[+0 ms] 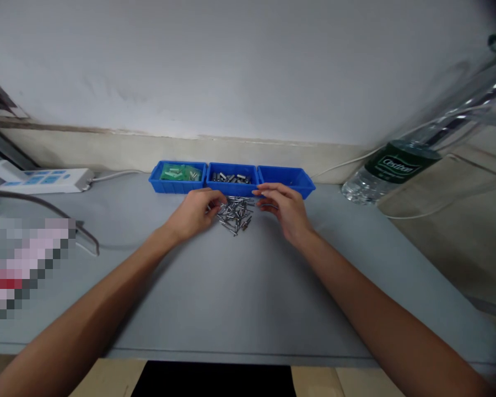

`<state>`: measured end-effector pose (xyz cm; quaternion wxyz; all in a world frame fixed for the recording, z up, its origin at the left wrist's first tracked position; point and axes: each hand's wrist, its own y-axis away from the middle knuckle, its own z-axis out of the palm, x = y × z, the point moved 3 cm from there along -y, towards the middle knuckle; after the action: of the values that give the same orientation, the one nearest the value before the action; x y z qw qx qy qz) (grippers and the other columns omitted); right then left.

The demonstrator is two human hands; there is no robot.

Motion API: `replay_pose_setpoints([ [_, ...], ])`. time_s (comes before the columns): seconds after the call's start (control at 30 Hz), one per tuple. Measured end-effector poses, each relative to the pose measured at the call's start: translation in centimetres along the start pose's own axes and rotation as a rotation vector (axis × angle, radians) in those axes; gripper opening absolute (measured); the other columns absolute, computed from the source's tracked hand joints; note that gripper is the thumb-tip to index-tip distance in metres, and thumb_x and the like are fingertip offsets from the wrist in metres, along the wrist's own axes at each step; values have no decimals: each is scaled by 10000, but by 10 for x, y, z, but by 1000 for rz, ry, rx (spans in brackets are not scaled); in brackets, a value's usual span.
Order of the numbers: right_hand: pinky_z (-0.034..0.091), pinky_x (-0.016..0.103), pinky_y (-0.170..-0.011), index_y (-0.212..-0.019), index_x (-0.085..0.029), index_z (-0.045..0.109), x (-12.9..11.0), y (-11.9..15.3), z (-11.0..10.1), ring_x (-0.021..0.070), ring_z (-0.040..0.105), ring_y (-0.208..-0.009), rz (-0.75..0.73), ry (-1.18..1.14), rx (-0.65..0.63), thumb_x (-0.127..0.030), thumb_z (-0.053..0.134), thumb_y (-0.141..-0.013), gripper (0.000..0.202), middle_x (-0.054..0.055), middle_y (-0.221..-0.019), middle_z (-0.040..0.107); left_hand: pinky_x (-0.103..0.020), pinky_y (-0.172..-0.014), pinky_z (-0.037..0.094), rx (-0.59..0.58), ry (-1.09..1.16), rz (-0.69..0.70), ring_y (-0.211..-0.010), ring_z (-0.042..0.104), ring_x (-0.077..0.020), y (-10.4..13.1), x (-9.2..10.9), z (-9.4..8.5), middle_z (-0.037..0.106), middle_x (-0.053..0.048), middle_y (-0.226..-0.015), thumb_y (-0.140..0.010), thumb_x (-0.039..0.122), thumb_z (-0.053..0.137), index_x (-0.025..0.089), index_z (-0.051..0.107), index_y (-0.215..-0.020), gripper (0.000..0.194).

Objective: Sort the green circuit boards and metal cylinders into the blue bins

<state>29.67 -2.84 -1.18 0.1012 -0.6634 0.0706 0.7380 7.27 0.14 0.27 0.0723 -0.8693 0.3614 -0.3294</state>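
Front of mid tray: pile of small metal parts [235,212] loose on grey worktop [231,286].
Left hand [194,212]: at pile's left edge, grip curled on parts; can't tell if any pinched.
Right hand [285,209]: at pile's right edge, fingers bent, nothing clearly held.
Mid tray [232,179]: few metal bits inside.
Left tray [177,176]: green bags w/ bits.
Right tray [287,177]: contents not visible.
Progress: sorting looks early, most of pile unsorted.
Right of trays: water bottle [386,168] lying down.

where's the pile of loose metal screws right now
In the head view the pile of metal screws lies mid-table, just in front of the middle blue bin, between the left hand and right hand.
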Motion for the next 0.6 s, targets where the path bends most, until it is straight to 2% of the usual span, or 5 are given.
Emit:
replay_pose_setpoints([
  [0.27, 571, 341, -722, -893, -218, 777, 2, 7, 17, 165, 692, -714, -115, 149, -317, -380, 827, -719, 243, 41, -829, 774, -303, -824, 626, 146, 422, 20, -807, 732, -160, -1, 13, 1, 759, -69, -896, -848, 157, 715, 136, 718, -1059, 212],
  [0.37, 585, 354, -743, -900, -218, 779, 5, 8, 19, 169, 700, -721, -125, 140, -397, -397, 854, -709, 273, 28, -813, 764, -310, -839, 638, 176, 449, 33, -814, 736, -162, -1, 14, -1, 758, -75, -914, -837, 171, 739, 138, 714, -1082, 248],
  [0.6, 590, 362, -767, -947, -237, 800, 7, 10, 18, 176, 716, -764, -95, 122, -467, -379, 871, -713, 283, 33, -866, 779, -310, -846, 650, 160, 432, 83, -807, 739, -158, 0, 18, 0, 751, -75, -932, -855, 191, 736, 142, 700, -1120, 272],
])
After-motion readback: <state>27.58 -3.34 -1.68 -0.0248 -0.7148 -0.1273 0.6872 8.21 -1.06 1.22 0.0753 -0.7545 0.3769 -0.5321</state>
